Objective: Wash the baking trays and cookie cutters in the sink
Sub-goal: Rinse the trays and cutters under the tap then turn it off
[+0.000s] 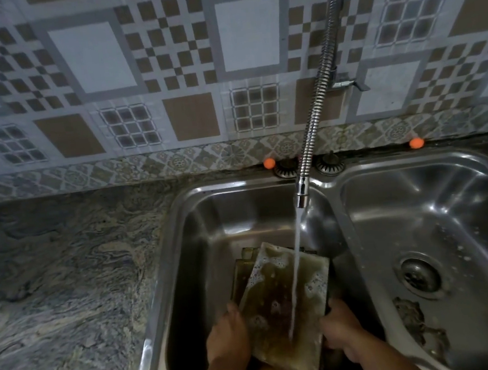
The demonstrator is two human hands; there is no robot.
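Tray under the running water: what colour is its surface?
Pale grey metal tray stained dark brown, with white suds; seen in the head view.

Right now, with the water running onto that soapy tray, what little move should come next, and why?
Probably slide the baking tray sideways under the water stream. The stream lands in one narrow line right of centre, while suds still cling near the far end and left edge. The left hand and right hand each hold a side, so shifting it looks easy.

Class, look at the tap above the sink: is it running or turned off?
Running. A stream of water falls from the tap onto the soapy baking tray, held at its sides by the left hand and right hand.
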